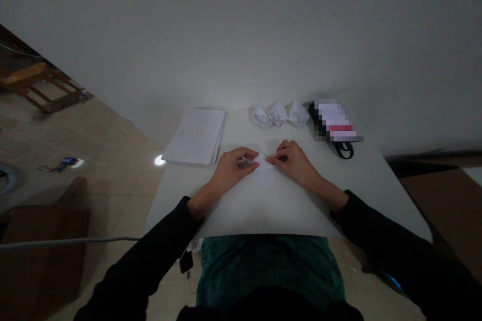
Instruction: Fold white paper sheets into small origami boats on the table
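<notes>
A small piece of folded white paper (265, 175) lies at the middle of the white table, its lower end coming to a point. My left hand (234, 166) pinches its upper left edge between thumb and fingers. On the opposite side, my right hand (292, 160) grips the upper right edge, thumb on top and fingers curled. The finer folds between the fingertips are too dim to make out. Beyond my hands, three folded paper shapes (278, 113) stand in a row against the wall.
A stack of white paper sheets (196, 135) lies at the table's back left. At the back right is a dark case with a strap (343, 149), partly blurred out. Cardboard boxes (45, 256) stand on the floor at left, with a wooden stool (41, 85) farther off.
</notes>
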The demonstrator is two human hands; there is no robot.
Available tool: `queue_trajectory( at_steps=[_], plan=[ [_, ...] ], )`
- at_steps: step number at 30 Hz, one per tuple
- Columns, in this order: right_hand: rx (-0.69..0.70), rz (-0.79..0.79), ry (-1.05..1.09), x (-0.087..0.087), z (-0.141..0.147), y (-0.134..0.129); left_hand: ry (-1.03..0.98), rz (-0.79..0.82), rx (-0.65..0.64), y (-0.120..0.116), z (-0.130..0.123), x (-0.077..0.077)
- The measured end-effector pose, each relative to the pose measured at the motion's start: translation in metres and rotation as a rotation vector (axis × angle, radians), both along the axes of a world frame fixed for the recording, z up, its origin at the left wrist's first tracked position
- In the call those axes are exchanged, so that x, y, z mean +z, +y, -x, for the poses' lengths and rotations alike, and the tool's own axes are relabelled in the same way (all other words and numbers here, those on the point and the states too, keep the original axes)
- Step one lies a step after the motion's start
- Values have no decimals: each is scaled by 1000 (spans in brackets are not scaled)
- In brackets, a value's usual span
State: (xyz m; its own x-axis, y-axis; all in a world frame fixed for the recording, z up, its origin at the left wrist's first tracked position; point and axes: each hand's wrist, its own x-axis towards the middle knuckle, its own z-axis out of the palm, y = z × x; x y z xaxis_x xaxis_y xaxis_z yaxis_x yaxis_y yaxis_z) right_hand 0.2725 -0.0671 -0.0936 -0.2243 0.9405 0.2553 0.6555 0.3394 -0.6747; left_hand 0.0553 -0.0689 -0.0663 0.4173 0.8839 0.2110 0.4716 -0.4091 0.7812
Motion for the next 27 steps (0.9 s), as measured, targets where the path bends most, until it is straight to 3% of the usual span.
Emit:
queue_trajectory(
  at_steps=[4,15,21,27],
  plan=[
    [-22,-8,-29,-1,2,1,-13,-68,-84,0,1,-3],
    [-30,56,-26,6,5,1,90,-274,-109,-6,0,-9],
    [-38,63,-55,5,4,1,219,-464,-157,-8,0,-11],
    [-56,8,-75,3,8,-1,275,-503,-184,-10,-2,-13]
  ],
)
